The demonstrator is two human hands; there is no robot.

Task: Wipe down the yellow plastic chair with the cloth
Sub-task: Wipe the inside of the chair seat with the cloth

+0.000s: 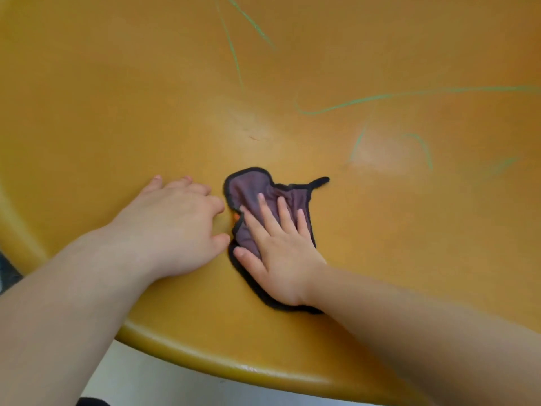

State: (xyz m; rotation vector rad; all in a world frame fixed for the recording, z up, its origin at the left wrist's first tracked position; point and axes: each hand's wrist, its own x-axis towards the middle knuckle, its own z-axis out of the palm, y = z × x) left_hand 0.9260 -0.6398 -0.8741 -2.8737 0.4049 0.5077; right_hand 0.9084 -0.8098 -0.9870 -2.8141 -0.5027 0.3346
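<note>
Right grip (278,253) flat on cloth (248,186), yellow chair (117,98) beneath

Soft, even daylight fills the view, with no hard shadows. Pale glare patches sit on the yellow chair seat (117,98) near the middle and right of centre, and a small bright glint marks its front rim. The whole picture is slightly soft. Wide-angle distortion bends the rim, and the forearms at the bottom corners blur.
</note>
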